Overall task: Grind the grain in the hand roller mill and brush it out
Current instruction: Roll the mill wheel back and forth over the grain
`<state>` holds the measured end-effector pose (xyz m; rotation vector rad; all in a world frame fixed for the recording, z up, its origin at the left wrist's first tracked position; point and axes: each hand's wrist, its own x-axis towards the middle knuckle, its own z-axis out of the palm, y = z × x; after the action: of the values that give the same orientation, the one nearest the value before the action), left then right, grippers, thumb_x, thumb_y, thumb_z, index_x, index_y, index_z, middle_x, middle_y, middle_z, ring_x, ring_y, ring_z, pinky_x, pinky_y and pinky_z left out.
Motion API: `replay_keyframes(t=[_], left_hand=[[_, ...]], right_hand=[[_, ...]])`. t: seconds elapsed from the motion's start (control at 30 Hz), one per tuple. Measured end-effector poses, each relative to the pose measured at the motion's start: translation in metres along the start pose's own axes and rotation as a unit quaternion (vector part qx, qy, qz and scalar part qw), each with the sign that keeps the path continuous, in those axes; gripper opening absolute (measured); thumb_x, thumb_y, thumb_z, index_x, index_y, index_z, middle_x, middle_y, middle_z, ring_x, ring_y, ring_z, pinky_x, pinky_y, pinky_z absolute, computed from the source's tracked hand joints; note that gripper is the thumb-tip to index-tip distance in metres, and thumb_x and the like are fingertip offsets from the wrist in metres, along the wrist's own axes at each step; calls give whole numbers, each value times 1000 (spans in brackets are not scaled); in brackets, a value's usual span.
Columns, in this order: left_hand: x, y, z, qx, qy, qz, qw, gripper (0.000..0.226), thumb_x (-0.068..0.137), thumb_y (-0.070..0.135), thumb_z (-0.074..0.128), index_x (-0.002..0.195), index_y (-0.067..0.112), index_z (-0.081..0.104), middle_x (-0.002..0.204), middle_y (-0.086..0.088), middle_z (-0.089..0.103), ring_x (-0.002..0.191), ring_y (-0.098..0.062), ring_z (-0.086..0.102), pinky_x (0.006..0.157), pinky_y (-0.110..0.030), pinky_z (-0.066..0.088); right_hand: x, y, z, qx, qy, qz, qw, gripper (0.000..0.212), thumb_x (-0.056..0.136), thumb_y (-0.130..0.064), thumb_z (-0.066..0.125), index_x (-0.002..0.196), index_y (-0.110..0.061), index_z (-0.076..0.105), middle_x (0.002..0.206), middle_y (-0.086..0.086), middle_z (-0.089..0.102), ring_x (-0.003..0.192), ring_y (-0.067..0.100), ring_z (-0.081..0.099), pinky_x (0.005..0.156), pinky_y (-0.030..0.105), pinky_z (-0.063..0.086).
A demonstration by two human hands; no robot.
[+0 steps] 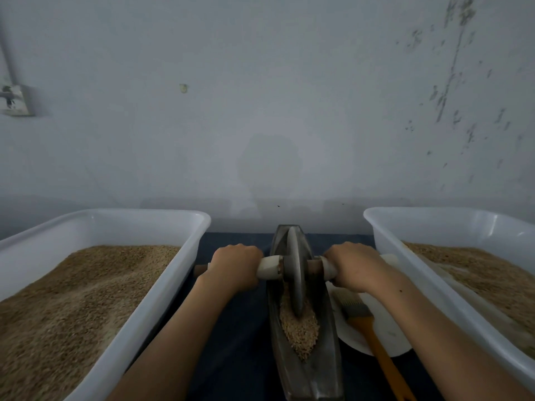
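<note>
A dark boat-shaped metal mill trough [330,351] lies lengthwise in front of me on the dark cloth. Its grey stone wheel [295,273] stands upright in the trough, on a cross axle with pale handle sleeves. A heap of tan grain [301,331] fills the near part of the trough, just in front of the wheel. My left hand [234,266] grips the left handle. My right hand [353,264] grips the right handle. An orange-handled brush [373,337] lies on a white plate [390,331] to the right of the trough.
A white plastic tub [173,273] full of grain stands at the left. A second white tub [405,267] with grain stands at the right. A pale wall rises close behind the table, with a socket [14,99] at its far left.
</note>
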<state>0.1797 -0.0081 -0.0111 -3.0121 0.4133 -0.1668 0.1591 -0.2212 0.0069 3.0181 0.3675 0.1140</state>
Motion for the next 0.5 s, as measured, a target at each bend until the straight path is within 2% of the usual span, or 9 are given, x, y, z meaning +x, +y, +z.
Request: replay_keyframes(t=[0.1, 0.17, 0.3, 0.4, 0.5], left_hand=[[0, 1, -3, -7, -31, 2, 999, 43, 82, 27, 68, 122, 19, 54, 112, -4, 62, 101, -22, 59, 79, -33, 42], [0, 2, -3, -4, -25, -2, 1000, 42, 82, 26, 68, 122, 20, 55, 110, -4, 63, 100, -22, 59, 78, -32, 42], [0, 3, 0, 4, 17, -12, 1000, 36, 84, 25, 64, 118, 21, 55, 110, -3, 62, 100, -22, 59, 75, -31, 38], [0, 3, 3, -3, 57, -21, 998, 29, 86, 25, 60, 114, 20, 53, 109, -3, 61, 99, -23, 58, 74, -31, 36], [-2, 4, 6, -9, 94, -29, 995, 25, 88, 26, 59, 111, 21, 51, 106, -2, 61, 95, -22, 58, 71, -30, 35]], right_hand=[[-1, 0, -4, 8, -39, -3, 999, 17, 86, -16, 61, 102, -22, 63, 86, -3, 59, 76, 15, 54, 65, 27, 38], [-1, 0, -3, 3, -31, 2, 999, 17, 87, -16, 60, 103, -21, 62, 88, -1, 59, 77, 15, 54, 66, 27, 38], [0, -1, 2, -11, 16, 14, 1000, 18, 91, -14, 54, 106, -21, 61, 102, 2, 65, 89, 19, 60, 68, 29, 36], [2, -3, 6, -6, 63, 19, 998, 17, 91, -19, 57, 106, -25, 58, 108, -1, 64, 101, 21, 60, 78, 33, 40], [2, -3, 13, -16, 130, 11, 991, 14, 91, -25, 57, 104, -28, 54, 108, -4, 64, 103, 19, 59, 82, 32, 37]])
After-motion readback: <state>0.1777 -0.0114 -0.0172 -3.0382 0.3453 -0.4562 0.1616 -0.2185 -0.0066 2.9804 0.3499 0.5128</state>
